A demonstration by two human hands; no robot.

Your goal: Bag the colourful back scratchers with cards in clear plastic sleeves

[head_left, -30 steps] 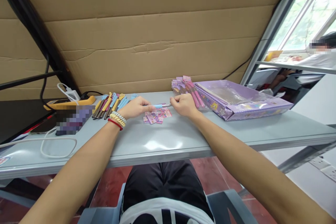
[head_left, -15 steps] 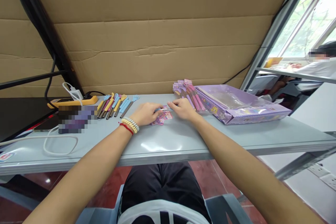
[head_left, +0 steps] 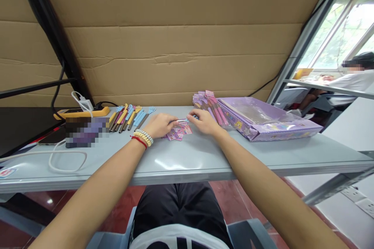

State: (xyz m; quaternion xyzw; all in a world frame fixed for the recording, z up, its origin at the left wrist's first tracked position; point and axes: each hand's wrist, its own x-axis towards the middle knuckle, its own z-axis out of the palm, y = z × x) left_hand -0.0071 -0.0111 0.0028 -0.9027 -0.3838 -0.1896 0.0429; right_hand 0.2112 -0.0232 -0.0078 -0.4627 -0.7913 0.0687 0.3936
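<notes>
Small pink cards (head_left: 175,132) lie at 12 o'clock; there my left hand (head_left: 160,125) and right hand (head_left: 203,121) grasp a slim blue-and-silver stick (head_left: 182,120). Purple box (head_left: 288,132) at 2, fork-topped sticks (head_left: 129,113) at 11, bagged pink sticks (head_left: 218,112) at 1.

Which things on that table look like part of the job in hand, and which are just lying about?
Likely part of the job:
slim stick between the left hand and right hand
printed cards below it
fork-topped sticks
pink packets
purple box

Probably just lying about:
white cable
white plug
yellow casing
</notes>
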